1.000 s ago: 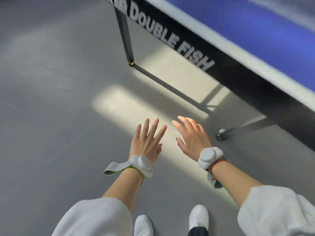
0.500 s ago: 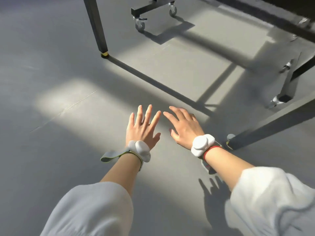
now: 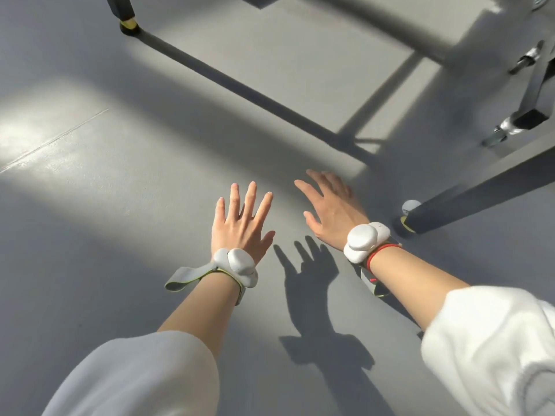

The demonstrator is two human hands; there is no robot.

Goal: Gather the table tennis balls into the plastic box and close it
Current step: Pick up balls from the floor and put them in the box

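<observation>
1. Hands come first: the left hand (image 3: 240, 223) and the right hand (image 3: 332, 210) both hang over the grey floor (image 3: 120, 205) with fingers spread wide, and neither has hold of anything.
2. One white table tennis ball (image 3: 410, 207) lies on the floor to the right of the right hand, touching or just beside the foot of a dark table leg (image 3: 480, 196). No plastic box is in view.
3. Compared with the earlier frames, the view has dropped lower: the blue tabletop and its lettered edge are gone, and only legs, a castor (image 3: 507, 129) and long shadows remain.
4. The hands now cast a sharp shadow on the floor just beneath them, which was absent a second ago, so they have likely come nearer to the ground.
5. The ball sits nearer the right wrist than before. That suggests the person is crouching to collect it; the right hand looks better placed, though the leg crowds the ball's far side.
</observation>
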